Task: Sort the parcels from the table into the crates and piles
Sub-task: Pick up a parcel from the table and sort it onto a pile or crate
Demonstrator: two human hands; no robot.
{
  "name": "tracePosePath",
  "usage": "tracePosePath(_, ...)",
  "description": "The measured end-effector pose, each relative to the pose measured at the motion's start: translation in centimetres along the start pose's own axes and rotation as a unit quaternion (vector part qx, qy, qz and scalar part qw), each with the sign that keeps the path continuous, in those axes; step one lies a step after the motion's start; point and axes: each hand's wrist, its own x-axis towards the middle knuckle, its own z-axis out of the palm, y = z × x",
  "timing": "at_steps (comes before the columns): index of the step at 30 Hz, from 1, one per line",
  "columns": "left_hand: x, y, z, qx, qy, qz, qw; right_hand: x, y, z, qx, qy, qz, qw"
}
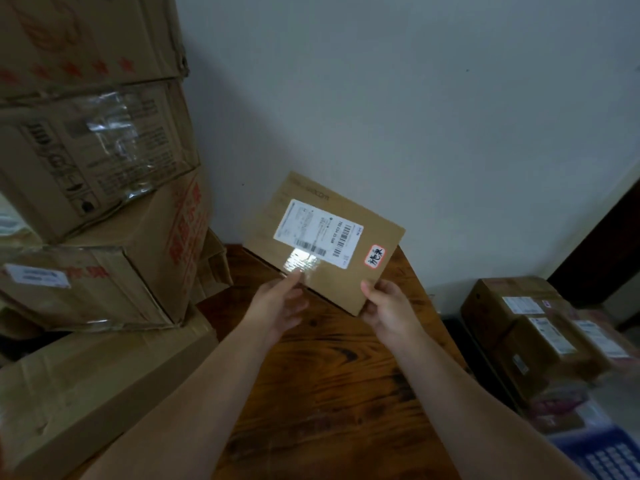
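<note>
Both thumbs are pressed onto the near edge of the flat parcel (349,285), left hand (280,303) at the near-left, right hand (386,308) pinching the near-right corner, fingers hidden underneath. It's held above the wooden table (329,375), label (318,233) side up, probably so it can be read before a pile is picked.

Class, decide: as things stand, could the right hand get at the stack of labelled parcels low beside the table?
Probably not yet: the right hand grips a corner of the flat parcel. Otherwise nothing visible blocks the way to the stack.
</note>
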Motion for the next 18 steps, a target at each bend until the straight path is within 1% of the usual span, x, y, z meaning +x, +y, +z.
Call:
tracePosePath(2, -0.2, -0.2, 1.8, -0.022, -0.023, 0.028, 0.999, -0.5, 0.7, 1.6, 0.023, -0.025, -0.005, 0.999)
tracePosePath(4, -0.4, 0.1, 2.6, -0.071, -0.033, 0.065, 0.995, -0.9, 1.2, 2.2, 0.031, -0.046, -0.008, 0.998)
tracePosePath(6, -0.6, 0.7, 2.5, -0.081, -0.041, 0.092, 0.992, -1.0, 1.1, 1.9, 0.046, -0.062, 0.006, 0.997)
tracePosePath(8, -0.6, 1.3, 1.9, -0.052, -0.035, 0.097, 0.993, -0.8, 0.4, 0.9, 0.076, -0.049, 0.02, 0.996)
tracePosePath(11, -0.3, 1.8, 0.8, -0.007, -0.033, 0.093, 0.995, 0.0, -1.5, -1.4, 0.085, 0.002, -0.008, 0.996)
tracePosePath(12, -0.3, 1.8, 0.5, 0.006, -0.037, 0.092, 0.995, 0.1, -2.2, -2.1, 0.066, 0.011, -0.021, 0.998)
tracePosePath(14, -0.1, 1.8, 0.3, 0.012, -0.049, 0.098, 0.994, 0.1, -3.1, -3.1, -0.012, 0.004, -0.028, 1.0)
tracePosePath(16, 0.2, 1.4, 0.6, 0.016, -0.057, 0.108, 0.992, -0.2, -3.2, -4.0, -0.105, -0.016, -0.028, 0.994)
tracePosePath(18, 0.5, 0.7, 1.3, 0.021, -0.063, 0.11, 0.992, -0.6, -2.9, -4.9, -0.165, -0.01, -0.031, 0.986)
